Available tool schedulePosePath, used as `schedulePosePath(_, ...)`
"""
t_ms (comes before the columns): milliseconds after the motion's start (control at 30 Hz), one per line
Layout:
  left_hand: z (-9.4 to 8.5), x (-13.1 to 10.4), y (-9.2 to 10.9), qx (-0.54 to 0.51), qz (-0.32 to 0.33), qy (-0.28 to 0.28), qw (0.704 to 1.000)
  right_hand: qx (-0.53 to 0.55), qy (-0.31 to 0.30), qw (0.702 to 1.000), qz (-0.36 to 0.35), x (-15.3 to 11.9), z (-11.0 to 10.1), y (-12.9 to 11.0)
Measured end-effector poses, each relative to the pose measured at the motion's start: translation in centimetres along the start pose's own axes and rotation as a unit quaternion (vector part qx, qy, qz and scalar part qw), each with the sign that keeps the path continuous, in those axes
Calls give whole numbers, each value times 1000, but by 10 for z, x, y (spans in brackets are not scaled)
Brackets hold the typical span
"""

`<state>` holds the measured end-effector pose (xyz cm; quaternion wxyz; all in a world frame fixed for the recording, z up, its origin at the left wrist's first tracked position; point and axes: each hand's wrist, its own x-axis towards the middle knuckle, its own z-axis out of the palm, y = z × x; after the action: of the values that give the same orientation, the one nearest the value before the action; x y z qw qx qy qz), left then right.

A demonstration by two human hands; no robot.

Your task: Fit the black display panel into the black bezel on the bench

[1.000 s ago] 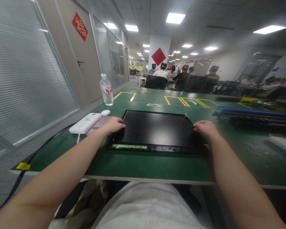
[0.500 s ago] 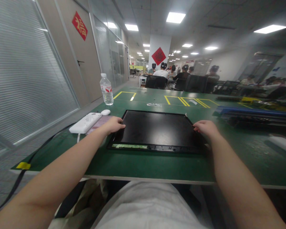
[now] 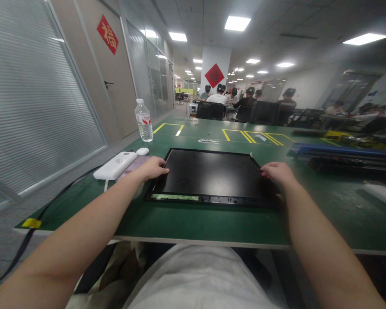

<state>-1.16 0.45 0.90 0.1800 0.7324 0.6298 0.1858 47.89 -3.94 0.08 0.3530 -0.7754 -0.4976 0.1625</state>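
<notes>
A black flat screen panel (image 3: 212, 174) lies face up on the green table (image 3: 206, 223), with a green circuit strip (image 3: 175, 197) along the left part of its near edge. My left hand (image 3: 155, 168) grips the panel's left edge, thumb on top. At the right edge, my right hand (image 3: 276, 172) pinches the frame between thumb and fingers. The undersides of both grips are hidden.
Left of the panel are a white power bank (image 3: 116, 165), a white oval case (image 3: 143, 151) and a water bottle (image 3: 144, 121). Blue-edged panels (image 3: 341, 155) lie to the right. Several people sit in the background.
</notes>
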Motion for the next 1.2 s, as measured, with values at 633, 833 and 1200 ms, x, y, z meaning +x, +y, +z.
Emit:
schedulePosePath(633, -12, -23, 15, 168, 152, -66, 972, -108, 3, 994, -2, -5, -2, -8)
schedulePosePath(833, -23, -31, 18, 110, 206, -167, 958, -106, 3, 994, 0, -5, -3, -8)
schedulePosePath(1200, -25, -30, 20, 67, 267, -168, 947, -103, 7, 995, -9, -4, -2, -6)
